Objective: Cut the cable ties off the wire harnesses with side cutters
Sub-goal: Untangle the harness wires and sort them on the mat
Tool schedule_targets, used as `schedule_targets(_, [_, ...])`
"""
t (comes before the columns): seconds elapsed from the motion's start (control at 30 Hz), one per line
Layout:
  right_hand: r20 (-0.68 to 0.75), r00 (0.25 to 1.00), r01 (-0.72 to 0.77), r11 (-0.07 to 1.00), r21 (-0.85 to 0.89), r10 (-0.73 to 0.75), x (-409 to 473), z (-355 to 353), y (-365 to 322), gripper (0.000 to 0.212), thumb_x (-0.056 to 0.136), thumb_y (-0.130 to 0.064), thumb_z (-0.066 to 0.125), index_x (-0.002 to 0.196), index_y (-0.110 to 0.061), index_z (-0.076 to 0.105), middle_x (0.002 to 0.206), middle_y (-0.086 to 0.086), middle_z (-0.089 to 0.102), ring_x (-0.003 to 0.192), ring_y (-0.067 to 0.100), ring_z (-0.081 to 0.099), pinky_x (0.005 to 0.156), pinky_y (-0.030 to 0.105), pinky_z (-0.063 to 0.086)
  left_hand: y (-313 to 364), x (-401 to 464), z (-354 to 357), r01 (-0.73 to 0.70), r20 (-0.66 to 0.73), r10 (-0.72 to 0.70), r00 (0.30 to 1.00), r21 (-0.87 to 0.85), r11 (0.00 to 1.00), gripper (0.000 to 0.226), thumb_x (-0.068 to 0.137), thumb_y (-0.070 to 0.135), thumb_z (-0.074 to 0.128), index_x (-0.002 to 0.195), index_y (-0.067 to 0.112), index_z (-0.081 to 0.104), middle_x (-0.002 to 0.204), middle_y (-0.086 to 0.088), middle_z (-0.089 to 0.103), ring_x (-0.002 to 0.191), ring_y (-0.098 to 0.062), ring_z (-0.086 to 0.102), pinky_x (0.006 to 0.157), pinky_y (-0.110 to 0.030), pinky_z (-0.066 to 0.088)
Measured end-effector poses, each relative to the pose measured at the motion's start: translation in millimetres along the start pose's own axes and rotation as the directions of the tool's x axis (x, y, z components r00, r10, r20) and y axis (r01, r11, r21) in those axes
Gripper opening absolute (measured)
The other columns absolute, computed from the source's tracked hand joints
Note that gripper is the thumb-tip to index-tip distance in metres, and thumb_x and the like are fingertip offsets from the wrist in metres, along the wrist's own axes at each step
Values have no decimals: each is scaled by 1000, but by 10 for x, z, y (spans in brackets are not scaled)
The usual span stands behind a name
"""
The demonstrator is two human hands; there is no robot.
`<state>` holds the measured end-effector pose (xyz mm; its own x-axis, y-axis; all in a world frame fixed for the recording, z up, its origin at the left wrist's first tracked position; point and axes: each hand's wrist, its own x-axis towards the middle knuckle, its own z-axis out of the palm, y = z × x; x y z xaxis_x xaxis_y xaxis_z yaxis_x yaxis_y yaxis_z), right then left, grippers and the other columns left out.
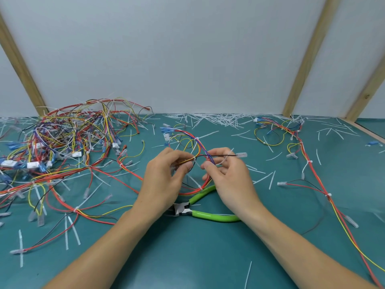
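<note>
A teal work mat [187, 257] runs back to a pale wall panel [166, 49] braced by slanted wooden battens [18, 59], and cut white tie offcuts [218, 118] lie scattered over it, thickest along the far edge. At far left a big tangled pile of wire harnesses [68, 140] sits heaped, red, yellow, blue and black leads mixed with white connectors, its loose ends trailing toward the near edge. In the middle the left hand [164, 180] has its fingers curled, pinching a twisted yellow-and-black stretch of the held harness [193, 147] just beside a white cable tie [194, 158]. That harness loops upward and away from both hands to a cluster of blue terminals and a white plug. The right hand [227, 178] pinches the same bundle between thumb and forefinger, close to the left hand's fingertips, with a black lead running out to the right to a clear-sleeved terminal [241, 154]. Below the hands, flat on the mat and untouched, lie the green-handled side cutters [200, 209], handles spread, the cutting head pointing left beside the left wrist. Farther right, another harness [302, 155] lies strung out, its red and yellow leads running from the far edge down toward the near right corner.
</note>
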<state>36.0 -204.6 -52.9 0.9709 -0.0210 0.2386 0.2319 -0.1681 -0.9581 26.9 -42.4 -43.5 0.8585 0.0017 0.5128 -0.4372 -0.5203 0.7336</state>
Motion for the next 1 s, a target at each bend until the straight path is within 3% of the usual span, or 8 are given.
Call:
schedule_targets(0.1, [-11, 1000, -13, 1000, 21, 14, 15, -10, -6, 15, 97, -11, 68, 103, -23, 62, 95, -2, 71, 67, 15, 75, 67, 24, 57, -1, 21, -16, 65, 8, -65, 998, -111, 992, 12, 94, 12, 67, 99, 16, 77, 90, 7, 69, 87, 4, 62, 77, -4, 40])
schedule_targets(0.2, [0, 1000, -13, 999, 44, 13, 14, -20, -17, 9, 97, -13, 70, 102, -18, 66, 94, -6, 71, 69, 15, 76, 67, 24, 57, -6, 46, -36, 147, 36, -143, 989, -246, 958, 13, 96, 16, 65, 97, 20, 78, 88, 10, 73, 81, 2, 61, 76, -10, 42])
schedule_targets(0.37, [82, 997, -24, 992, 121, 14, 7, -13, -55, 8, 97, -11, 69, 102, -16, 71, 91, -5, 78, 67, 9, 74, 60, 11, 47, -47, 74, -59, 262, 80, -252, 964, -402, 877, 20, 98, 20, 62, 89, 22, 79, 81, 7, 73, 67, 1, 52, 67, -10, 42])
schedule_targets(0.5, [130, 992, -13, 991, 133, -4, 5, -16, -83, 9, 99, -8, 65, 101, -15, 69, 85, 0, 79, 66, 5, 72, 58, 8, 45, -76, 96, -70, 353, 156, -317, 936, -460, 815, 25, 98, 23, 59, 85, 26, 80, 82, 6, 73, 76, -5, 63, 73, -26, 40])
schedule_targets(0.67, [109, 994, 1, 991, 132, -15, -4, -19, -101, 8, 98, -9, 67, 100, -13, 75, 92, -10, 75, 66, 11, 74, 52, 14, 47, -85, 97, -69, 361, 213, -292, 932, -512, 779, 23, 96, 31, 57, 94, 22, 77, 97, -2, 77, 85, -13, 68, 74, -34, 37])
schedule_targets(0.77, [121, 993, -29, 993, 113, 16, -4, -26, -94, 9, 98, -12, 68, 101, -17, 75, 82, -9, 74, 69, 11, 74, 47, 22, 49, -87, 88, -55, 359, 212, -289, 933, -554, 751, 28, 91, 35, 58, 100, 15, 74, 87, -2, 74, 75, -11, 65, 68, -29, 37])
schedule_targets(1.0, [126, 990, -74, 989, 129, 57, 0, -19, -82, 8, 98, -12, 68, 102, -18, 72, 71, -5, 74, 68, 8, 70, 46, 22, 50, -75, 86, -62, 395, 254, -303, 919, -573, 718, 35, 89, 35, 59, 105, 9, 75, 78, 1, 65, 66, -11, 55, 66, -27, 37])
